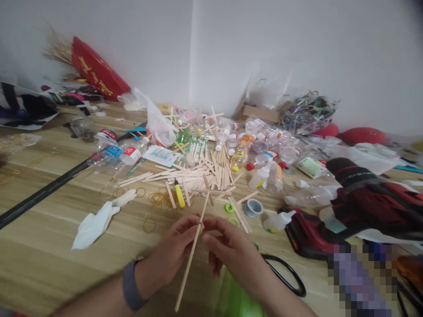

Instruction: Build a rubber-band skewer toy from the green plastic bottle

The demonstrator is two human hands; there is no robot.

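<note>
Head view: both hands are raised over the near edge of the wood-plank floor (49, 246), meeting on one long thin pale wooden stick (189, 273).
- Left hand (172, 255), grey band (132, 286) at the wrist: fingers (191, 224) closed in a pinch on the stick's upper part.
- Right hand (231, 255): fingers (214, 224) curled in, tips touching the stick at the same spot, just beside the left hand's.
- The stick is tilted; its low end points to the near edge, and its top reaches toward the heap of flat wooden craft sticks (211, 174) mid-floor.
- By the heap: a yellow-handled cutter (179, 194) and loose tan rubber bands (157, 198).
- Left of the hands: crumpled white tissue (95, 222).
- Right of the hands: a small white glue bottle (277, 221), a grey tape roll (253, 208) and black-handled scissors (287, 275).
- Clear plastic bottles (122, 156) lie farther back.
</note>
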